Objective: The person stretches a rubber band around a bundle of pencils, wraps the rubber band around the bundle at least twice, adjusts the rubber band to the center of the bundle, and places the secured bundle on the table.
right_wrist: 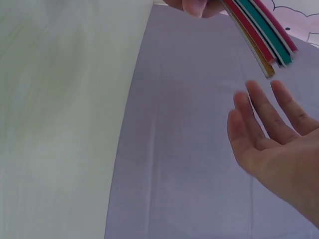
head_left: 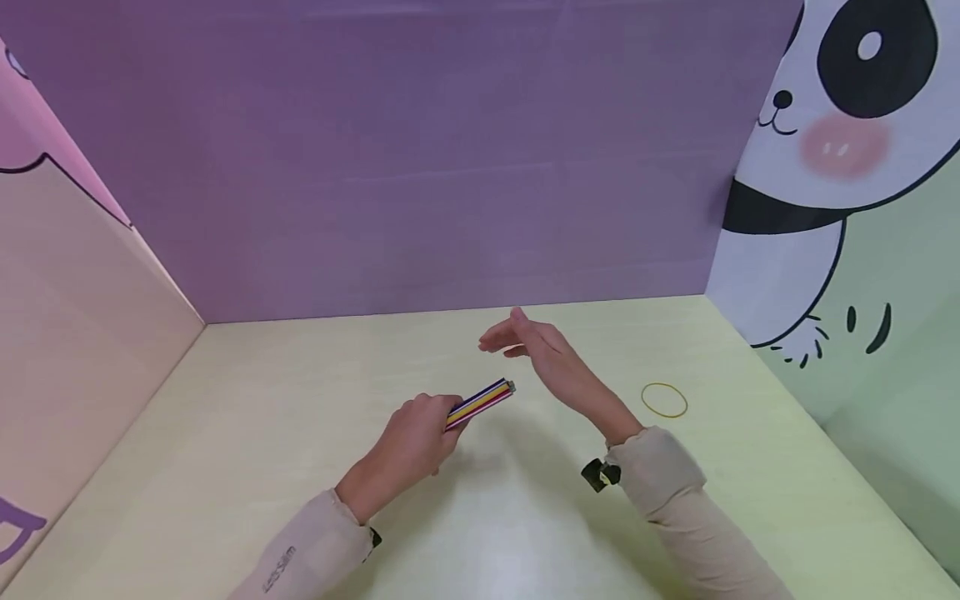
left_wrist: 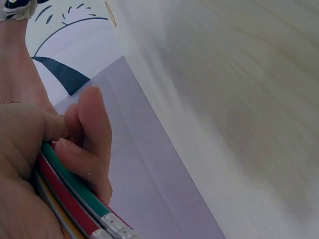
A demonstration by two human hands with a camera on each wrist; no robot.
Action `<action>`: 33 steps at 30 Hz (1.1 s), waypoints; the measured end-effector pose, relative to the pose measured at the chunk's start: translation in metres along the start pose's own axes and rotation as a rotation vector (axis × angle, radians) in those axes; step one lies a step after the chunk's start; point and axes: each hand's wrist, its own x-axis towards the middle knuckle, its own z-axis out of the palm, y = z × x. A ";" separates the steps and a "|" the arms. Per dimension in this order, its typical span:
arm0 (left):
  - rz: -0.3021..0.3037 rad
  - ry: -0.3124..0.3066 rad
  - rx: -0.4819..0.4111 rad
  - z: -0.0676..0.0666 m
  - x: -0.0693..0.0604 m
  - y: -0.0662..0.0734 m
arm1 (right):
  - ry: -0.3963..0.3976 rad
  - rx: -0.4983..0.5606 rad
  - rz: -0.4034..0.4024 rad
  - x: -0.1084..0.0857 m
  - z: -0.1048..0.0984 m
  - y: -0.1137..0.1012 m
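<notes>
A bundle of striped pencils [head_left: 480,403] in blue, yellow and red is gripped by my left hand [head_left: 408,442] above the table. Curled fingers [left_wrist: 94,129] wrap the pencils [left_wrist: 67,186] in the left wrist view, where green and red sides and silvery metal ends show. Just beyond the bundle's far end, my right hand [head_left: 551,362] is raised with relaxed fingers and holds nothing. In the right wrist view, that hand [right_wrist: 279,149] lies apart from the pencil ends [right_wrist: 269,62]. A thin yellow rubber band [head_left: 664,400] rests on the table, right of my right wrist.
The pale table [head_left: 300,375] meets a purple back wall [head_left: 450,167]. A pink-and-cream panel [head_left: 67,333] stands on the left. On the right is a green panel [head_left: 900,350] with a panda drawing [head_left: 840,133].
</notes>
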 end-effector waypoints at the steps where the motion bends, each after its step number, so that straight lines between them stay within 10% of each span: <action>1: 0.011 0.011 0.023 0.001 0.000 0.000 | -0.004 -0.003 0.003 0.000 0.003 0.001; 9: 0.127 0.080 0.169 0.002 -0.002 0.004 | -0.110 0.016 0.020 -0.004 0.041 0.007; 18: 0.118 0.059 0.191 -0.001 -0.005 0.006 | -0.135 0.511 0.057 0.000 0.030 0.001; 24: 0.137 0.049 0.251 0.001 -0.007 0.005 | -0.114 0.125 0.009 -0.005 0.043 0.003; 30: 0.163 0.081 0.280 -0.003 -0.008 0.004 | -0.119 0.163 0.008 -0.005 0.035 0.002; 33: 0.157 0.119 0.300 -0.009 -0.007 0.004 | -0.146 -0.003 0.040 -0.009 0.018 -0.006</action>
